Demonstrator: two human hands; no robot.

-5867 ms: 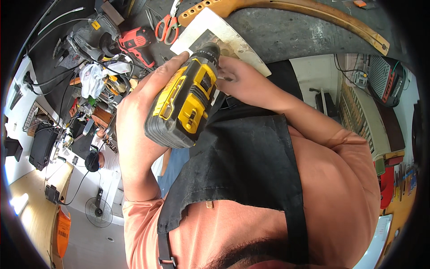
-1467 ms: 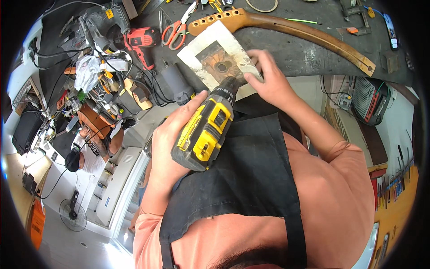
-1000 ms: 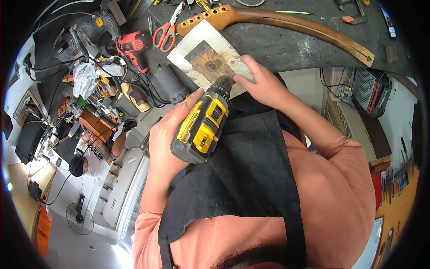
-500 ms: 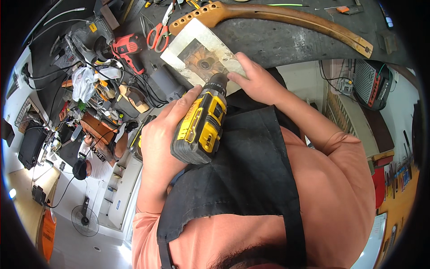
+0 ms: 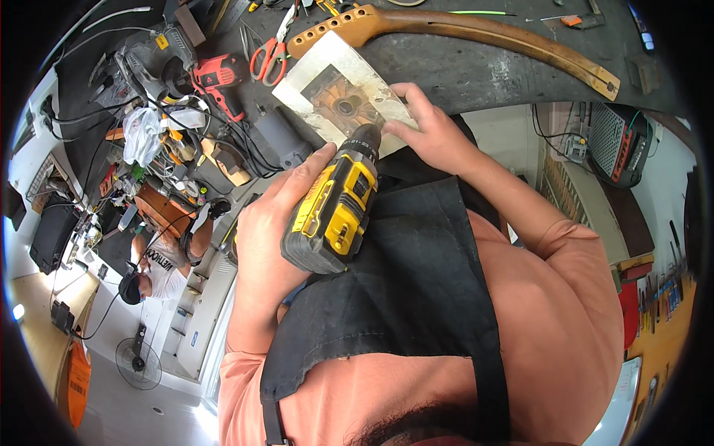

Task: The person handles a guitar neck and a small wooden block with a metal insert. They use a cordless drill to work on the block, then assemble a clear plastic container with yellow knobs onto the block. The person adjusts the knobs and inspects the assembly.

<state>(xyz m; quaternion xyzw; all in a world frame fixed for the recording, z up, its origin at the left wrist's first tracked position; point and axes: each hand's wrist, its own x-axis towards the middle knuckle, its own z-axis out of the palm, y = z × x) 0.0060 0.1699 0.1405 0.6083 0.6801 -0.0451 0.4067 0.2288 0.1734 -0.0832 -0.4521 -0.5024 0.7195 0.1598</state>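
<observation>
Open counter (image 5: 476, 70) lies right of the plate (image 5: 338, 93) (below the wooden neck (image 5: 476, 33)). Left access is blocked by scissors (image 5: 269, 56), red drill (image 5: 219, 78) and tangled cables (image 5: 238, 141).

Illumination is bright, even daylight with soft shadows. Glare washes out the floor at the lower left of the frame. Fisheye distortion bends straight edges near the black circular rim. Focus is sharp centrally.

On the workbench (image 5: 476, 74), the flat plate (image 5: 327, 82) lies at the near edge. The scissors (image 5: 271, 52) lie just left of it, a second drill (image 5: 219, 78) further left. The long wooden neck (image 5: 476, 33) runs behind the plate toward the right edge.
</observation>
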